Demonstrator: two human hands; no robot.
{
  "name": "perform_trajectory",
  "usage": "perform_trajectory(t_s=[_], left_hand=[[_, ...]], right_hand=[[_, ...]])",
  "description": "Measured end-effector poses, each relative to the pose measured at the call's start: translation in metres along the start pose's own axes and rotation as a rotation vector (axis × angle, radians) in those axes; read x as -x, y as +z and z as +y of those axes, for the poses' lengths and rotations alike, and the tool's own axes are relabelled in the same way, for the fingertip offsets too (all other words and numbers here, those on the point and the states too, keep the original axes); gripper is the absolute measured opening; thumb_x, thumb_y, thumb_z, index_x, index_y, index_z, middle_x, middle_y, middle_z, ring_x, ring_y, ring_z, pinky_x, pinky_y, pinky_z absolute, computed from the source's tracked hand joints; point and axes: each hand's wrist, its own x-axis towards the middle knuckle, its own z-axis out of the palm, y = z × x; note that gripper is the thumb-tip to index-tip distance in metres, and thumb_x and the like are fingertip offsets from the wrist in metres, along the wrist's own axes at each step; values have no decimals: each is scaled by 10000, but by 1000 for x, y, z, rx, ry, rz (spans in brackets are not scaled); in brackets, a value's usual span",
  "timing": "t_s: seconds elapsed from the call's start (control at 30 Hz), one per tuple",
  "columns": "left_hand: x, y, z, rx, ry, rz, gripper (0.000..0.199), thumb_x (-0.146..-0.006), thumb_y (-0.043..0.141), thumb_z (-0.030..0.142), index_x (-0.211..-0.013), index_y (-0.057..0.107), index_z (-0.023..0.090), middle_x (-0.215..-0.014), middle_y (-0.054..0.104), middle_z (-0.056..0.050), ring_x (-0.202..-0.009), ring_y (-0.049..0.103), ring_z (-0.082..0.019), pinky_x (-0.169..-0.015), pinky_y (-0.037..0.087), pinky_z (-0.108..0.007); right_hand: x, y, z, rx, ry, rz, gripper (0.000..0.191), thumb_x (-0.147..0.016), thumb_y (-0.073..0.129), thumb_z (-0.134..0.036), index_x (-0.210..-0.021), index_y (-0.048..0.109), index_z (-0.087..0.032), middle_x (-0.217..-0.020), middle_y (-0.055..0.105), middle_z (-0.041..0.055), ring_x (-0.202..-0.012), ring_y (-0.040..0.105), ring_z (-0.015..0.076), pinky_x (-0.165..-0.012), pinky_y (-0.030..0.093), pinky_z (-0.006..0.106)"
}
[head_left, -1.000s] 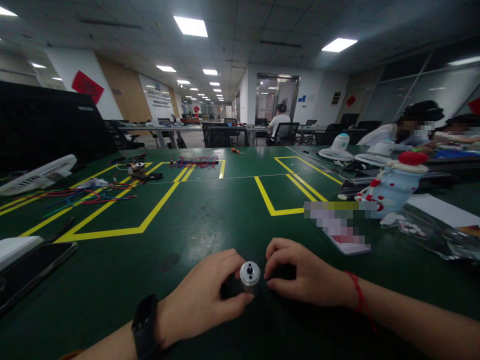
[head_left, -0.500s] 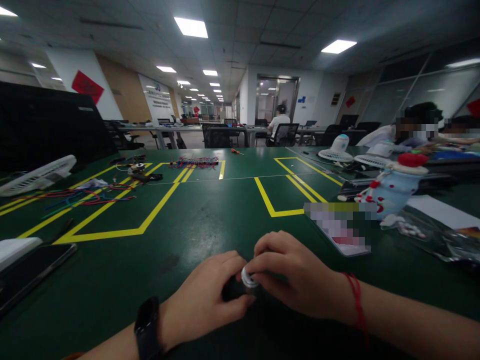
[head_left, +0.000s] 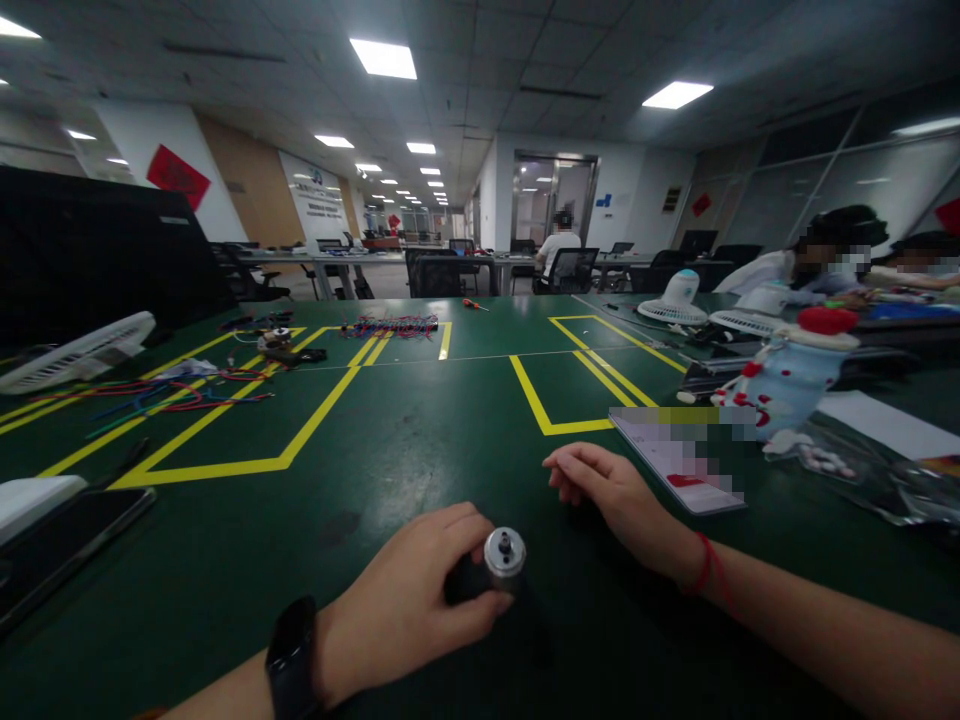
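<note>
Head view: my left hand (head_left: 420, 580) clamps the metal cylinder (head_left: 505, 572) over the green table (head_left: 420, 440), and I should keep that side grip steady and its top uncovered, while my curled right hand (head_left: 616, 496) sits apart, whether holding anything I cannot tell.

Small metal cylinder (head_left: 505, 562), silvery, round flat top, short stub (head_left: 505, 542) at centre, dark spot on near side of stub. Roughly upright, top face up. Gripped at left hand's (head_left: 409, 590) fingertips, thumb on near side, fingers on far side. Right hand (head_left: 611, 490) apart from it, farther forward. Lower end hard to see.
</note>
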Motion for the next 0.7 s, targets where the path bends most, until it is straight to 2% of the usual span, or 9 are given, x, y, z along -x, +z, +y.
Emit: perform_trajectory(t_s=[0.07,0.13,0.2,0.27,0.33,0.4,0.47,0.57,0.7], left_hand=[[0,0,0,2,-5,0,137,-831,655,250,-860,532,198,-850,542,27,-751,495,-157,-635,328,-272],[0,-1,1,-2,-12,1,137,-830,651,250,-849,527,198,-840,540,28,-747,491,-158,-632,324,-272],[0,-1,1,-7,-15,5,135,-828,647,247,-845,522,197,-837,542,28,-747,490,-159,-631,323,-273],[0,0,0,-13,-18,8,137,-826,646,247,-847,520,197,-839,544,27,-747,491,-161,-629,322,-274],[0,1,0,-18,-23,6,138,-825,645,250,-852,522,196,-840,546,25,-746,491,-162,-627,324,-274],[0,2,-1,-24,-22,6,137,-820,645,250,-855,525,195,-841,547,22,-745,492,-164,-628,328,-275],[1,3,-2,-28,-12,7,135,-811,645,243,-859,529,193,-839,548,20,-746,494,-166,-636,335,-278],[1,4,-2,-26,-1,10,127,-805,635,228,-873,534,191,-848,553,16,-758,502,-169,-657,345,-283],[-1,2,-2,-25,-6,8,117,-809,627,230,-873,536,193,-843,556,15,-747,498,-167,-650,345,-281]], right_hand=[[-8,-5,7,-69,65,53,256,-911,568,-392,-948,641,-149,-807,607,16,-667,537,121,-619,423,264],[-11,-8,9,-94,73,52,249,-905,572,-386,-944,638,-149,-808,611,15,-664,538,120,-622,428,266],[-8,-7,6,13,43,11,243,-918,552,-373,-941,645,-150,-812,613,21,-683,545,130,-638,433,279],[-1,-2,-2,248,-70,-95,203,-915,561,-329,-921,665,-155,-837,621,34,-746,557,153,-685,437,304],[7,5,-10,483,-246,-238,134,-894,590,-260,-907,685,-167,-878,631,42,-820,561,174,-748,431,327],[15,14,-18,546,-384,-299,115,-892,586,-206,-948,681,-174,-921,632,43,-864,562,173,-786,431,326],[21,23,-26,484,-446,-249,134,-902,580,-205,-1006,658,-174,-946,622,42,-875,565,163,-788,442,310],[25,34,-36,437,-468,-193,96,-867,636,-208,-954,670,-185,-953,605,30,-891,562,161,-794,444,301],[23,31,-41,338,-392,-122,54,-886,630,-232,-888,661,-188,-887,586,6,-814,559,137,-728,447,273]])
